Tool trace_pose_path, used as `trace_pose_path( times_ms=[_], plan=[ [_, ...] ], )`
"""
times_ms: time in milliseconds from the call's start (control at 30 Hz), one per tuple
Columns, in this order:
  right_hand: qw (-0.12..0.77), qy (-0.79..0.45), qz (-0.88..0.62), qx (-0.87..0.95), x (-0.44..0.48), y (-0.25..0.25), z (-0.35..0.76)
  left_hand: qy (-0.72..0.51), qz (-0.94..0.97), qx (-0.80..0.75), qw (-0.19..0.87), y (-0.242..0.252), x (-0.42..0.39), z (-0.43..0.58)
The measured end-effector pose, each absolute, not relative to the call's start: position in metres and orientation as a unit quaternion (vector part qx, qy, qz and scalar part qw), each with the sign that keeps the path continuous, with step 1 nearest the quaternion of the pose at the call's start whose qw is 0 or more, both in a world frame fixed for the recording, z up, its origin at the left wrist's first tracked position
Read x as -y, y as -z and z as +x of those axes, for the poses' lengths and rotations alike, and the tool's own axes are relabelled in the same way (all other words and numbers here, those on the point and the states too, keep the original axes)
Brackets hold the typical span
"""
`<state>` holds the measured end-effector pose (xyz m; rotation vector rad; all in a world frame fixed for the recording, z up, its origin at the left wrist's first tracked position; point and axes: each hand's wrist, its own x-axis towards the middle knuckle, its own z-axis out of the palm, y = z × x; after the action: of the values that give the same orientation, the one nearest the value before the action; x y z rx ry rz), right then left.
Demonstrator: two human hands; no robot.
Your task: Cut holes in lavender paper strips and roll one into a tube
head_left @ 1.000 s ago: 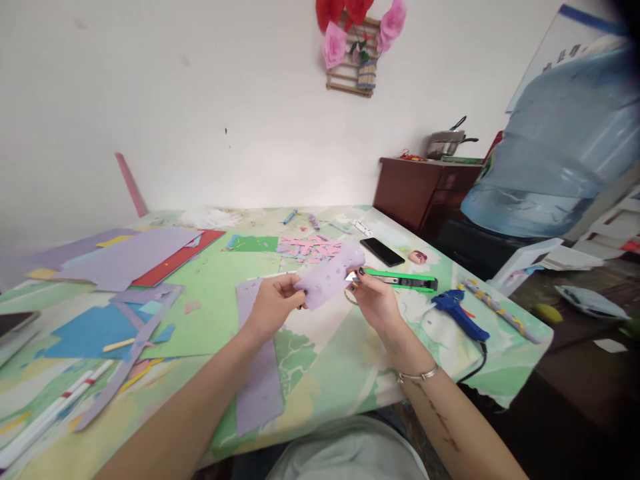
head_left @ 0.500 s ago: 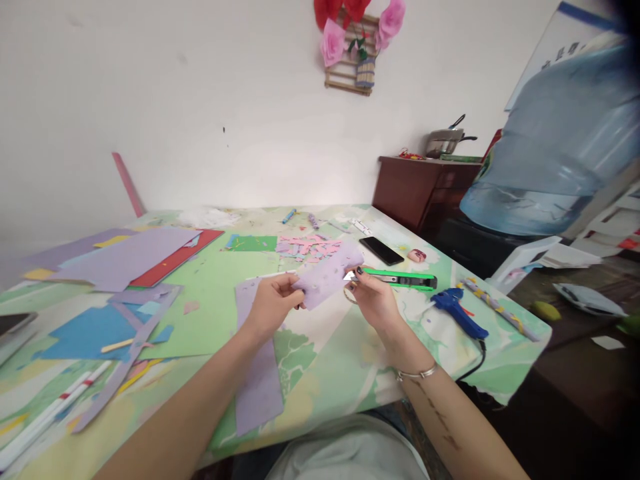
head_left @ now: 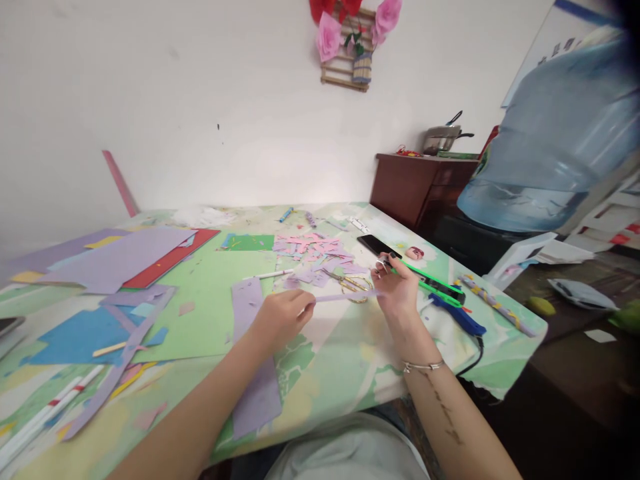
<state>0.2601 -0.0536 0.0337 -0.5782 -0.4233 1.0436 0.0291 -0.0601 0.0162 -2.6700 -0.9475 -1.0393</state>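
My left hand [head_left: 283,319] is closed, pinching the left end of a lilac paper piece [head_left: 345,297] that lies flat and shows edge-on as a thin strip just above the table. My right hand [head_left: 400,292] is closed on a green utility knife [head_left: 436,285], which points away to the right. Its thumb meets the paper's right end. Gold-handled scissors [head_left: 354,285] lie on the table right behind the paper. A long lilac strip [head_left: 253,363] lies under my left forearm.
Pink and lilac scraps [head_left: 310,247] are piled beyond the scissors, beside a black phone [head_left: 376,245] and a white pen [head_left: 269,274]. A blue glue gun [head_left: 457,315] lies by the right table edge. Coloured sheets [head_left: 120,257] cover the left side. A water bottle [head_left: 550,133] stands at right.
The lilac piece has tipped from facing me to flat and edge-on. Both hands have dropped toward the table, and the right hand has shifted right with the knife, uncovering the scissors.
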Motion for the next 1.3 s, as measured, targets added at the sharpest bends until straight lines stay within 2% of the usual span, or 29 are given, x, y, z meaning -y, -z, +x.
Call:
trace_pose_path(
  times_ms=[67,167,333,500,567,900,1067,1300],
  plan=[
    [0.771,-0.520,-0.289,0.227,0.051,-0.032,0.259,0.224,-0.921,0.296,0.119,-0.017,0.066,0.031],
    [0.698,-0.537,-0.339,0.331,0.049,-0.030,0.255,0.053,-0.945,0.294,0.131,-0.024,0.078,0.032],
    [0.592,-0.518,-0.372,0.493,0.051,-0.024,0.246,-0.031,-0.902,0.422,0.086,-0.019,0.108,0.031],
    [0.401,-0.520,-0.414,0.630,0.053,-0.013,0.221,0.032,-0.852,0.497,0.159,0.023,0.137,0.034],
    [0.351,-0.522,-0.411,0.660,0.054,-0.012,0.209,0.074,-0.840,0.506,0.181,0.037,0.143,0.037],
    [0.276,-0.572,-0.346,0.690,0.050,0.009,0.191,0.166,-0.823,0.469,0.274,0.048,0.155,0.041],
    [0.235,-0.602,-0.325,0.690,0.041,0.013,0.196,0.207,-0.815,0.480,0.249,0.043,0.155,0.045],
    [0.247,-0.594,-0.335,0.688,0.042,0.012,0.193,0.240,-0.821,0.472,0.212,0.043,0.154,0.046]
  ],
)
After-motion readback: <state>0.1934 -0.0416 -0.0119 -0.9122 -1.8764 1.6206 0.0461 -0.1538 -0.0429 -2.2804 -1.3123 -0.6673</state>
